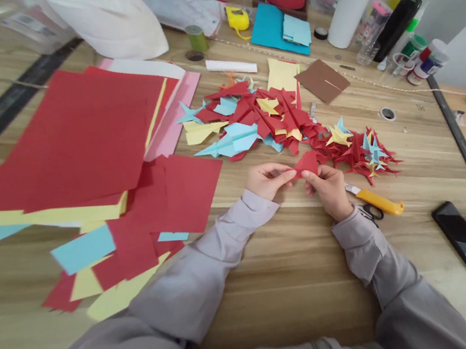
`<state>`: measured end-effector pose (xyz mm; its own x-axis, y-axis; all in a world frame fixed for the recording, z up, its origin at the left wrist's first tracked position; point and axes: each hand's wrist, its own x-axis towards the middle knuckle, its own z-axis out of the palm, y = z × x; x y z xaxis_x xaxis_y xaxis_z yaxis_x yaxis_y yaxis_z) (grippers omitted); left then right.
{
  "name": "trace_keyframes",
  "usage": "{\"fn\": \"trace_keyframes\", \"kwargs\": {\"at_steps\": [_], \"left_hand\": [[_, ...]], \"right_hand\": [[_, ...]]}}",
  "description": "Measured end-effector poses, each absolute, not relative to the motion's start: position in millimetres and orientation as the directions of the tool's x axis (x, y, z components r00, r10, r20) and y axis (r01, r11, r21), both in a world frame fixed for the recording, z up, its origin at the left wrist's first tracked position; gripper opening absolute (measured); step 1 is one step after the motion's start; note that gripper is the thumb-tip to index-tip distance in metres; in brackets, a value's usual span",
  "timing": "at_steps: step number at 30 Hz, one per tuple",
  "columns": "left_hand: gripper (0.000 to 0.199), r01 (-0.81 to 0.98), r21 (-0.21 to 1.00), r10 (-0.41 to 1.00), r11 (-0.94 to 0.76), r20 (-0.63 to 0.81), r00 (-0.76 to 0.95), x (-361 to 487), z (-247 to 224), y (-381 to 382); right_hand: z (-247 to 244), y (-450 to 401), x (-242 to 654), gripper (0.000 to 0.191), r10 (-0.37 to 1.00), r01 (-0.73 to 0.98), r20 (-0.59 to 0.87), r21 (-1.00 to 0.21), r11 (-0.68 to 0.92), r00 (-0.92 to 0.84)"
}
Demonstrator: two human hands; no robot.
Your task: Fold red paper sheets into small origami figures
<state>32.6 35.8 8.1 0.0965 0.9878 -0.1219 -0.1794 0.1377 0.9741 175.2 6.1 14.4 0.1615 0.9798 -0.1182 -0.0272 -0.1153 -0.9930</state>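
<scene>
A small folded piece of red paper [308, 162] is held between both hands, a little above the wooden table. My left hand [267, 180] pinches its left corner between thumb and fingers. On the other side, my right hand [328, 187] grips the lower right edge, thumb on top. Just beyond the hands lies a heap of folded paper pieces [250, 115], mostly red with some yellow and light blue. More pointed red, yellow and blue folded shapes [356, 148] are piled to the right. A yellow-handled utility knife [378, 201] rests beside my right wrist, over black-handled scissors [371, 212].
Large red sheets [75, 141] and smaller paper cuts [83, 250] cover the left side. A black phone [464, 240] with a cable lies at the right. Behind stand a yellow tape measure [238, 19], blue paper [269, 28], a white roll [352, 2] and several bottles.
</scene>
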Motion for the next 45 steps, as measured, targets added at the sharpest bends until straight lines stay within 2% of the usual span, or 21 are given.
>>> {"fn": "trace_keyframes", "kwargs": {"at_steps": [14, 19, 25, 32, 38, 45], "left_hand": [[0.025, -0.276, 0.944, 0.981, 0.183, -0.16, 0.106, 33.2, 6.3, 37.6], [0.029, -0.234, 0.951, 0.974, 0.202, -0.172, 0.144, 32.5, 14.3, 35.2], [0.037, -0.213, 0.955, 0.961, 0.206, -0.156, 0.228, 32.1, 15.5, 34.3], [0.034, -0.181, 0.963, 0.965, 0.2, -0.162, 0.205, 33.4, 13.9, 32.5], [0.034, -0.168, 0.971, 0.969, 0.172, -0.135, 0.207, 34.4, 14.7, 32.5], [0.042, -0.201, 0.954, 0.96, 0.224, -0.181, 0.212, 35.2, 17.7, 33.5]], "right_hand": [[11.3, 7.6, 179.4, 0.038, 0.988, -0.076, -0.093, -0.994, -0.084, 0.126], [14.6, 6.1, 178.5, 0.026, 0.996, -0.04, -0.076, -0.997, -0.073, 0.057], [14.7, 5.7, 177.3, 0.026, 0.993, -0.015, -0.1, -0.995, -0.1, 0.057], [13.9, 6.8, 178.2, 0.024, 0.996, -0.004, -0.091, -0.996, -0.091, 0.004], [14.0, 5.8, 178.4, 0.028, 0.996, 0.007, -0.088, -0.996, -0.088, 0.012], [16.8, 5.4, 178.7, 0.038, 0.992, -0.037, -0.121, -0.992, -0.119, 0.043]]}}
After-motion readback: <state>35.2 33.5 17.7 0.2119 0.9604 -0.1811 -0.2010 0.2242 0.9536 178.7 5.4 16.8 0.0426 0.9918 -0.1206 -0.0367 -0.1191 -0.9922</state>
